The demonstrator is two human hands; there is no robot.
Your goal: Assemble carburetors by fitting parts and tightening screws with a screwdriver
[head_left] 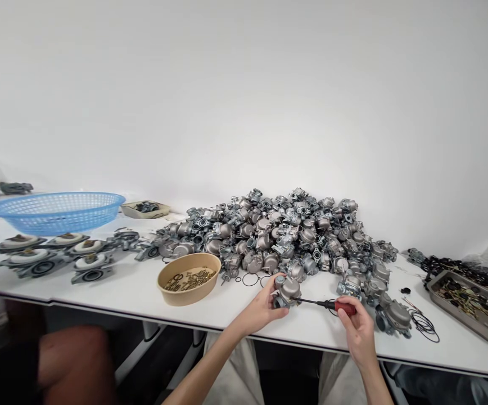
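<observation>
Near the front edge of the white table, my left hand (265, 306) is closed round a grey metal carburetor (289, 289). My right hand (357, 326) grips the red handle of a screwdriver (345, 307). The screwdriver lies nearly level, its dark shaft pointing left, and its tip meets the side of the carburetor; the exact contact spot is too small to tell. Just behind my hands rises a large pile of similar carburetors (265, 236). Thin black rings (251, 279) lie on the table behind my left hand.
Left of my hands stands a tan bowl (189, 297) of small brass parts. Farther left are carburetors with white parts (90, 261), a blue basket (54, 214) and a small tray (163, 210). At right sit a metal tray (471, 323) and black rings (425, 326). A person's leg (73, 365) shows lower left.
</observation>
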